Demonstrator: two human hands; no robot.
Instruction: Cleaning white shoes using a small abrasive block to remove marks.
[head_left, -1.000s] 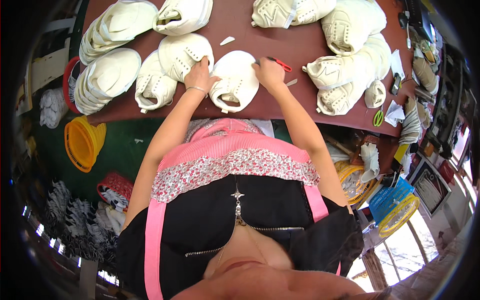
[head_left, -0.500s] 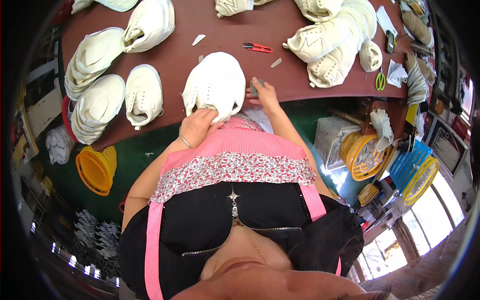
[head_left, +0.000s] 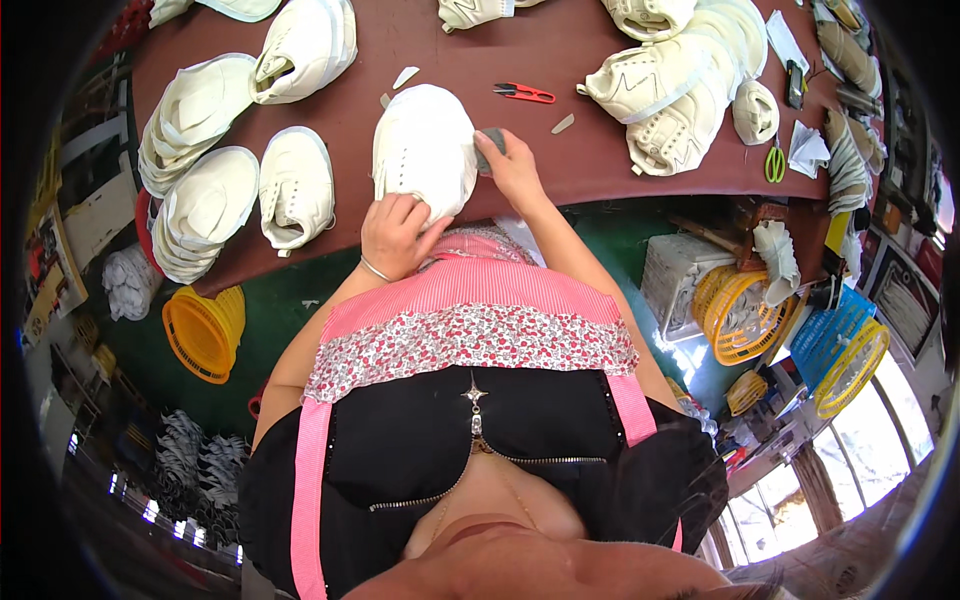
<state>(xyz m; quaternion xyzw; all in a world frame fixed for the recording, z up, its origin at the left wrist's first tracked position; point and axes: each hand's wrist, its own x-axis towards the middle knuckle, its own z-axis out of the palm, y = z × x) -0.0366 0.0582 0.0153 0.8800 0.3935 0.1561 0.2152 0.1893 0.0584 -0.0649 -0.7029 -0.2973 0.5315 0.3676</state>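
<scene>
A white shoe upper (head_left: 425, 135) lies in front of me at the near edge of the table, its lace holes toward my left. My left hand (head_left: 393, 235) grips its near end, fingers curled over the opening. In my right hand (head_left: 514, 168) is a small dark grey block (head_left: 490, 147), pinched by the fingers and held against the upper's right side. What the block is made of, I cannot tell. Left of the worked piece another cream shoe upper (head_left: 297, 185) rests alone.
Stacked cream uppers (head_left: 205, 215) stand on the left, with more uppers (head_left: 670, 110) piled at the right. Red thread snips (head_left: 524, 92) and pale scraps lie beyond my hands on the maroon table (head_left: 560, 160). Green-handled scissors (head_left: 774, 164) are far right. Yellow baskets (head_left: 205, 330) stand below the table.
My right hand has brought the grey block leftward against the upper's side. The upper has shifted slightly, and my left hand has closed further over its near end.
</scene>
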